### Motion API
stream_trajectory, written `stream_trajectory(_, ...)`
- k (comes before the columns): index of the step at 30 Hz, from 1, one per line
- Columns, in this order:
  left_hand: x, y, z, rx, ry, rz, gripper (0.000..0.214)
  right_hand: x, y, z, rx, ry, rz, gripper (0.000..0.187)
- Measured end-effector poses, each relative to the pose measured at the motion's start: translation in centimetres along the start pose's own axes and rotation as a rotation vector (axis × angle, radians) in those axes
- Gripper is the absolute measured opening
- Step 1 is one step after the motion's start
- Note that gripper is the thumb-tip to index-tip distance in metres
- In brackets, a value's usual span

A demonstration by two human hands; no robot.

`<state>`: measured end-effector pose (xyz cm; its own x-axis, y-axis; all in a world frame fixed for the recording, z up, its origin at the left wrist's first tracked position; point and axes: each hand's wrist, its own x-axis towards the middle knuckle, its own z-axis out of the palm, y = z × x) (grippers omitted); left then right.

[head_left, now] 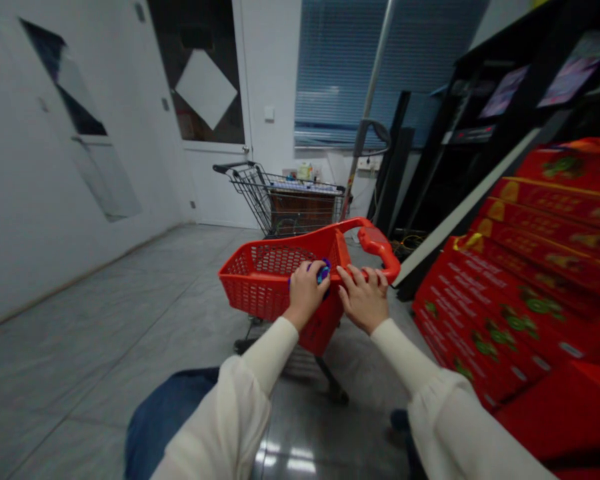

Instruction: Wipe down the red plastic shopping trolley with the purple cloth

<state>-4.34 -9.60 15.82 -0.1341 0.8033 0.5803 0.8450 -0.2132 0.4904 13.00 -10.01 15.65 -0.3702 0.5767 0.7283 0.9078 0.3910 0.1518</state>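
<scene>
A red plastic shopping cart [260,293] with perforated basket walls stands on the floor before me. My left hand [306,292] is at its near rim, fingers closed round a small blue-and-purple object [323,272] whose kind I cannot make out. Most of that object is hidden by the fingers. Just to the right, my right hand [366,297] lies on the same rim below the cart's red handle [379,247]. Its fingers are apart and rest over the edge, with nothing visible in them.
Behind stands a wire shopping cart [257,193], near a brown cabinet [300,210] and a leaning pole [370,93]. Red printed boxes [510,313] are stacked on the right beside a slanting pale board [465,207]. A white door [215,183] closes the back wall.
</scene>
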Motion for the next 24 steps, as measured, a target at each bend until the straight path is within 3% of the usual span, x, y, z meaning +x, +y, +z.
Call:
stream_trajectory(3, -0.4, 0.1, 0.7, -0.034, 0.026, 0.033, 0.031, 0.0, 0.3, 0.0, -0.012, -0.004, -0.008, 0.047)
stream_trajectory(9, -0.9, -5.5, -0.6, 0.099, 0.109, -0.093, 0.034, 0.2, -0.4, 0.2, -0.009, 0.019, 0.014, 0.043)
stream_trajectory(12, -0.4, -4.2, -0.8, 0.06, 0.098, -0.118, 0.03, 0.5, -0.9, 0.5, -0.002, 0.015, 0.034, 0.043)
stream_trajectory(16, 0.3, -0.3, 0.4, -0.1, 0.041, 0.016, 0.028, 0.6, -0.8, 0.9, 0.032, 0.023, 0.038, 0.046)
stream_trajectory(18, 0.4, 0.0, 0.7, -0.129, 0.036, 0.067, 0.028, 0.5, -0.7, 0.9, 0.047, 0.032, 0.03, 0.048)
stream_trajectory(21, 0.1, -2.5, 0.4, -0.071, 0.047, 0.075, 0.03, 0.4, -0.6, 0.8, 0.037, 0.032, 0.018, 0.047)
stream_trajectory(24, -0.2, -5.6, -0.7, 0.005, 0.087, -0.002, 0.029, 0.4, -0.8, 0.8, 0.014, 0.027, 0.026, 0.045)
